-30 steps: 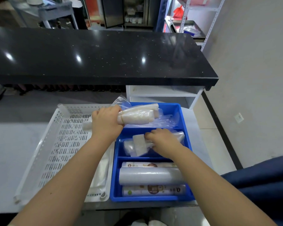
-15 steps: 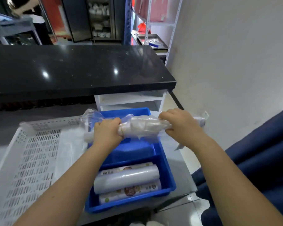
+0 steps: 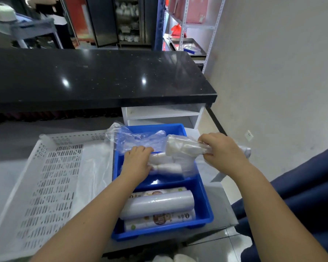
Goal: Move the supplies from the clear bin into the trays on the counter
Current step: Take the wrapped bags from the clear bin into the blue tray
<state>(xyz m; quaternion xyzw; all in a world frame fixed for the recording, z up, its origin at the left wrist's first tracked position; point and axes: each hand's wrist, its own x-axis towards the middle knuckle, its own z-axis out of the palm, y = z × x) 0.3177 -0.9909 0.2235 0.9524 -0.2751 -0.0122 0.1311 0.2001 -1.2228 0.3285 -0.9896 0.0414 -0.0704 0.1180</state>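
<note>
Apart, left hand point(image 3: 137, 164) and right hand point(image 3: 222, 153) round packs point(image 3: 170, 167)

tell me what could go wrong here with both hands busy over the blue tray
1. The right hand grips the bagged stack by its twisted plastic end, near the right wall of the blue tray and the edge of the counter; a slip could drop it outside the tray.
2. The far compartment holds bagged packs gripped by the left hand, plus loose plastic bunched over the rim; another stack may sit high and roll out.
</note>
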